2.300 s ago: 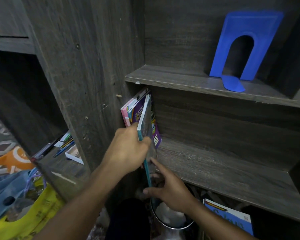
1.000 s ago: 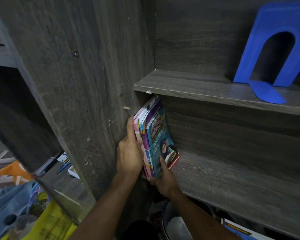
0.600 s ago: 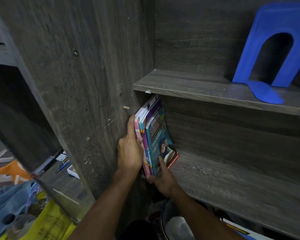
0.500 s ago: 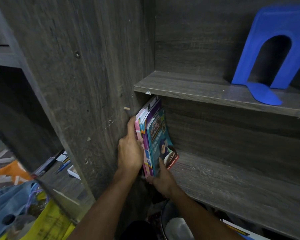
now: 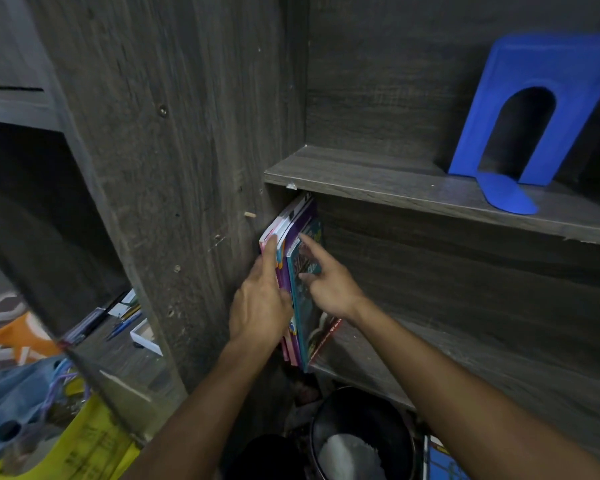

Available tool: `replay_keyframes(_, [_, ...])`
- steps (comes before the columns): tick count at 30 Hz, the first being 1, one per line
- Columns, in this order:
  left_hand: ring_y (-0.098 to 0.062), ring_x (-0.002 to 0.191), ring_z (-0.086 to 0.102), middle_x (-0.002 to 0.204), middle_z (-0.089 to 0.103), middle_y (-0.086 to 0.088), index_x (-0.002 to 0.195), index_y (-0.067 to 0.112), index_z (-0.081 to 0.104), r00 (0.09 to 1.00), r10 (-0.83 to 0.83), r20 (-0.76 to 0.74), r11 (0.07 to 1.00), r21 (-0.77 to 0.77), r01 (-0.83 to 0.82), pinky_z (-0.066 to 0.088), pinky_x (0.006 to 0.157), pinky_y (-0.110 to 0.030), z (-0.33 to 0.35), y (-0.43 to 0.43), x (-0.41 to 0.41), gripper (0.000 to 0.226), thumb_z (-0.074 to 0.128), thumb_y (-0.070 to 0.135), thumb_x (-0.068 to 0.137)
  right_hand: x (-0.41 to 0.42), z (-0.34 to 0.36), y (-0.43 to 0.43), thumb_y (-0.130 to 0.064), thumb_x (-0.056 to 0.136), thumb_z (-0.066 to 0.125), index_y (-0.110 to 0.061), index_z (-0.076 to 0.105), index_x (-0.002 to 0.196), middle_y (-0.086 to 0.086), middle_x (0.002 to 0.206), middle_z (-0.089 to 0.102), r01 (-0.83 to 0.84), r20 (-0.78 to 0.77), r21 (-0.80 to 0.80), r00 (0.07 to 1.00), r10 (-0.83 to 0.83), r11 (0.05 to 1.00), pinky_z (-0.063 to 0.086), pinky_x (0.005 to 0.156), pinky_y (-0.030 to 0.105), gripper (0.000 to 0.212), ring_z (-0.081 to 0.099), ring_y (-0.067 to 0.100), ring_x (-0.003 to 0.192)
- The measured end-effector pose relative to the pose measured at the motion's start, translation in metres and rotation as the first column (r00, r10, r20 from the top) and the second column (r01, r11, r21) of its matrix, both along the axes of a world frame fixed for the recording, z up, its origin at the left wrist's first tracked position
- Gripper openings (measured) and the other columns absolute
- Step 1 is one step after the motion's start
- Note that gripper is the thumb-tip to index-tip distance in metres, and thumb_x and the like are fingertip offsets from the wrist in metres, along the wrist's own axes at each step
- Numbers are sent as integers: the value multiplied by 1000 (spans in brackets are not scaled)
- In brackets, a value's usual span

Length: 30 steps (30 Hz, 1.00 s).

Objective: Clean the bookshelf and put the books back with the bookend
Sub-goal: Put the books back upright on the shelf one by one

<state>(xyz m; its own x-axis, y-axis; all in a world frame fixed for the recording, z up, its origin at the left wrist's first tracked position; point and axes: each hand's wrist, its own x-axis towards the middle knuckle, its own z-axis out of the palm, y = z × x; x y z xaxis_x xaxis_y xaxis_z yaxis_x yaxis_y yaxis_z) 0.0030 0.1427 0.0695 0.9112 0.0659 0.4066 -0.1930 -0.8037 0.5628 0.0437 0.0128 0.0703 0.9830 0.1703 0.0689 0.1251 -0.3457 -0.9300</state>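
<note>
At the left end of the lower shelf of dark grey wood-grain board [image 5: 465,368], a short row of thin, glossy soft-cover books [image 5: 302,220] in pink, purple and teal stands upright against the tall side panel of the same grey laminate [image 5: 194,168]. The left hand [image 5: 260,306] lies flat along the near edges of the books, fingers straight, pressing them towards the panel and gripping nothing. The right hand [image 5: 329,289] touches the cover of the teal outermost book [image 5: 303,323] with a straight index finger, its other fingers loosely bent, and holds nothing. The bright blue bookend [image 5: 492,98] is a smooth flat sheet bent into an L, with an arched cut-out and a rounded tongue for a foot. It stands on the upper shelf [image 5: 378,181] at the far right, well apart from the books. By the look of it, these books are back in place and being squared up. The bookend is not yet set against them, and without it the limp covers may slump to the right. A blue-covered book [image 5: 440,462] shows below at the near right, beside a dark round bin [image 5: 361,438]; whether it belongs in the row cannot be told
</note>
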Motion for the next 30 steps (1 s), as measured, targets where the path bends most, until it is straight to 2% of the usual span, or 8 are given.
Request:
replay_keyframes(8, [-36, 92, 65, 105, 67, -13, 150, 25, 25, 999, -17, 41, 1000, 5, 17, 49, 77, -40, 14, 10, -8, 70, 55, 11, 89, -11, 14, 4, 2, 94, 54, -34, 36, 151, -14, 138, 50, -18, 42, -32, 999, 19, 999, 46, 107, 32, 70, 54, 9, 118])
replay_keyframes(12, [-27, 79, 63, 90, 66, -5, 119, 15, 47, 983, -45, 180, 997, -51, 55, 39, 63, -29, 7, 14, -19, 32, 58, 10, 89, -7, 23, 4, -2, 91, 61, -36, 33, 152, -5, 139, 54, -50, 53, -77, 997, 54, 996, 42, 53, 1, 76, 56, -13, 66])
replay_keyframes(14, [-26, 72, 63, 83, 65, -4, 100, 12, 48, 971, -37, 236, 993, -98, 62, 42, 60, -31, 6, 17, -22, 19, 63, 15, 90, -4, 23, 4, -7, 86, 69, -40, 30, 152, -5, 147, 47, -79, 60, -148, 994, 89, 986, 36, 46, -1, 83, 51, -12, 70])
replay_keyframes(17, [-25, 67, 65, 80, 67, -5, 92, 13, 42, 978, -1, 211, 993, -116, 26, 47, 55, -34, 11, 21, -23, 26, 66, 21, 91, -3, 29, 4, -1, 82, 70, -47, 24, 152, -12, 150, 33, -125, 60, -222, 988, 141, 967, 40, 49, -1, 95, 55, 3, 98])
replay_keyframes(20, [-33, 76, 66, 85, 65, -11, 95, 12, 37, 998, 51, 36, 993, -111, -47, 44, 58, -36, 28, 22, -25, 29, 65, 19, 89, -4, 41, 3, 8, 82, 61, -45, 22, 153, -5, 157, 30, -164, 43, -272, 982, 182, 948, 52, 78, 10, 97, 54, 13, 123])
replay_keyframes(23, [-35, 89, 66, 101, 62, -14, 106, 9, 40, 957, 89, -275, 996, 20, -87, 51, 67, -37, 45, 23, -19, 40, 69, 28, 85, -1, 52, 4, 14, 84, 52, -39, 20, 155, -2, 139, 48, -189, 19, -275, 979, 202, 943, 55, 64, 21, 94, 66, 0, 88])
replay_keyframes(26, [-28, 71, 72, 96, 68, -13, 110, 8, 56, 855, 13, -518, 998, -40, -39, 61, 61, -38, 54, 22, -9, 32, 67, 24, 84, 1, 48, 7, 8, 84, 59, -34, 13, 155, 4, 149, 44, -165, 26, -255, 984, 177, 953, 56, 86, 37, 94, 63, 23, 113])
replay_keyframes(30, [-28, 81, 71, 100, 70, -12, 109, 10, 68, 890, -27, -455, 996, -89, -15, 61, 68, -36, 54, 21, -2, 24, 58, 19, 89, -5, 43, 6, 5, 88, 57, -33, 23, 154, 1, 138, 52, -129, 12, -263, 991, 137, 956, 51, 90, 31, 83, 59, 20, 116])
